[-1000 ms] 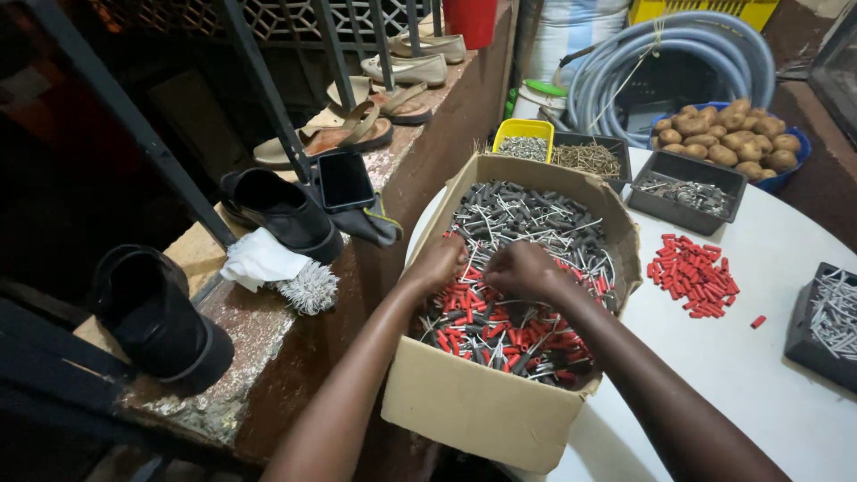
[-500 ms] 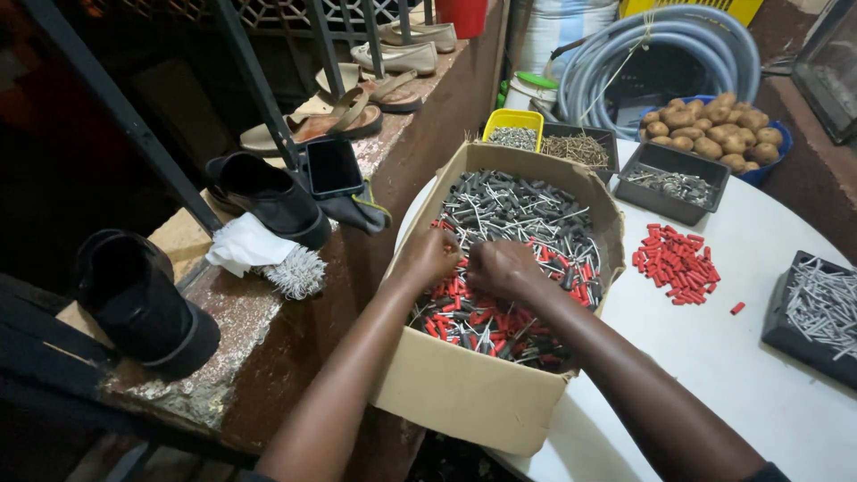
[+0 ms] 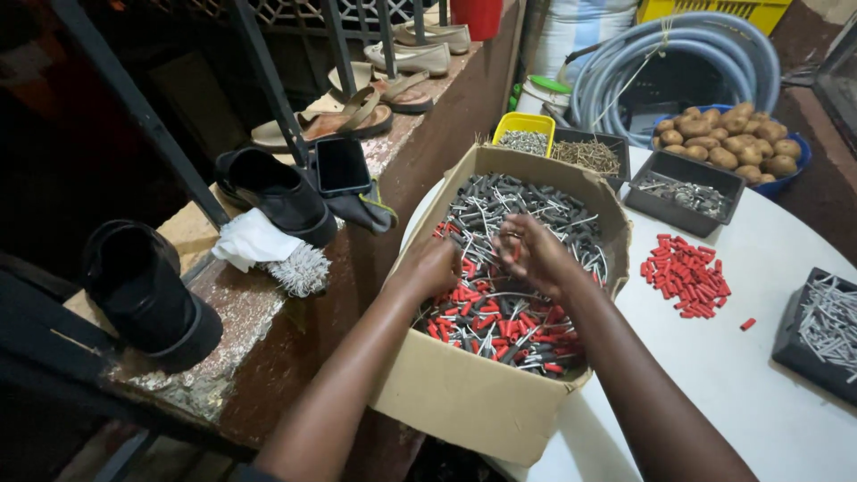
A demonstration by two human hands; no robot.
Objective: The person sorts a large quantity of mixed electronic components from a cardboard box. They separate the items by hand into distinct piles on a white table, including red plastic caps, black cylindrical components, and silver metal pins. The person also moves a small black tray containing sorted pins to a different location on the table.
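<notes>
White round tabletop (image 3: pixel 768 357) carries: open cardboard box (image 3: pixel 473 402) at left edge, red plug pile (image 3: pixel 684 272) just right of it, one stray red plug (image 3: pixel 748 324) nearby, black tray w/ metal bits (image 3: pixel 686 189) at back, yellow tub (image 3: pixel 525 132) & dark tray (image 3: pixel 589 153) behind box, black tray of nails (image 3: pixel 826 335) at right edge.

We've got both hands inside the cardboard box (image 3: pixel 482 402); its walls hem them in, the top is open. Right of the box the white table (image 3: pixel 741 375) has a bare strip near us. Further right sit the pile of red plugs (image 3: pixel 686 274) and a dark tray of nails (image 3: pixel 826 321). Far side blocked by small trays (image 3: pixel 683 178). Left: ledge (image 3: pixel 268 312) crowded with shoes (image 3: pixel 277 192).
</notes>
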